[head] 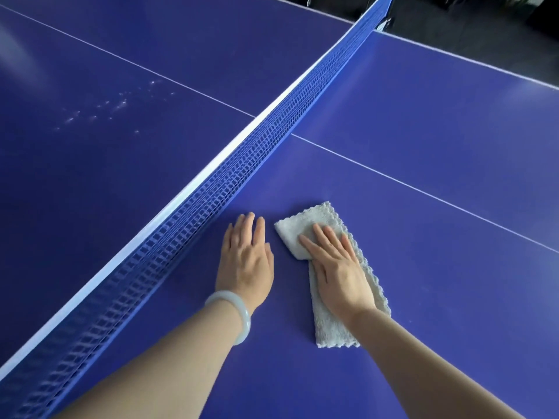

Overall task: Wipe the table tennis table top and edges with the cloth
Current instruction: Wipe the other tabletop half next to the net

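Two hands lie flat on the blue table point(423, 122), near the net point(193, 201). The right hand point(338, 270) presses a folded white cloth point(329, 328) onto the top, fingers straight and slightly spread — nothing pinched. The left hand point(246, 255), fingers straight and close together, rests on bare surface just beside the cloth, between it and the net; a pale bangle point(233, 313) rings that wrist. Beyond the net — pale specks point(102, 110) dot the far half, and a thin white line point(423, 192) crosses the top.
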A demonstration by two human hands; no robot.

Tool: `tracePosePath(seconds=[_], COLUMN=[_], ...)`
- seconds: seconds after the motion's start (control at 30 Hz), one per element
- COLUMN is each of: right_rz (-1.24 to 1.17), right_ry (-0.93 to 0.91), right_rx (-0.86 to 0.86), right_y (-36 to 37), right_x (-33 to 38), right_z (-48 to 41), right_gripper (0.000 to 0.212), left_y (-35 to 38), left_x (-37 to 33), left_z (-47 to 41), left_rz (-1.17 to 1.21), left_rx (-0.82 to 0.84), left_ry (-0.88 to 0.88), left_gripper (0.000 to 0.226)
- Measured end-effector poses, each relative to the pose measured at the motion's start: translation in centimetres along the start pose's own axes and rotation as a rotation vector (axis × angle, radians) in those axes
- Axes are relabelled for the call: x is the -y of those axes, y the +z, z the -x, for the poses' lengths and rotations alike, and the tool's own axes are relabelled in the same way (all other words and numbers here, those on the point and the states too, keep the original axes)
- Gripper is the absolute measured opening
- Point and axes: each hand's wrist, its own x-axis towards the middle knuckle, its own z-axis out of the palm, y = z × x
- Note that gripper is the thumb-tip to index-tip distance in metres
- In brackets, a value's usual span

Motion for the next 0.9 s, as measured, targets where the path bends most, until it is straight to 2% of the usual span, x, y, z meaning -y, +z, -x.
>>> tracePosePath(seconds=[0.1,0.23,0.3,0.4,0.43,0.47,0.6,0.67,0.77,0.9], right_rz=[0.085,0.138,0.141,0.103,0.116,0.121,0.090,0.096,0.115,0.096], right_ry=[-0.069,-0.090,0.074,0.476,0.524,0.501,0.125,0.074,0.215,0.491], right_rx=[0.060,0.065,0.000,-0.147,-0.175,-0.177,-0.019,0.002,-0.107,-0.266], right_y=[0.1,-0.2,-0.9,-0.9,-0.2,0.6,2.7,1.6,-1.2,-4.1], right_x=[-0.3,-2.2,-3.9,-4.5,-3.5,-2.2,1.9,0.6,-4.5,-10.1], right_z=[-2.3,-9.1,-13.0,-16.4,-17.0,-17.6,-19.1,-19.8,-18.8,-12.0], right_gripper=[0.054,0.050,0.050,0.051,0.052,0.054,0.054,0.051,0.048,0.043], left_y=[0.4,0.3,0.5,0.7,0.8,0.8,1.0,0.9,0.7,0.7], left_x=[0.2,0.0,0.1,0.1,0.0,0.0,0.1,0.1,0.1,0.0], left_z=[0.2,0.2,0.3,0.3,0.3,0.2,0.2,0.2,0.3,0.3], left_rz=[0.005,-0.020,-0.021,-0.030,-0.035,-0.039,-0.043,-0.026,-0.012,-0.027], left_rx=[-0.061,-0.074,-0.087,-0.094,-0.097,-0.101,-0.111,-0.098,-0.086,-0.052], left_ry=[-0.014,-0.022,-0.021,-0.017,-0.016,-0.017,-0.011,-0.014,-0.022,-0.037], left_gripper=[0.052,0.051,0.050,0.050,0.050,0.049,0.048,0.049,0.049,0.051])
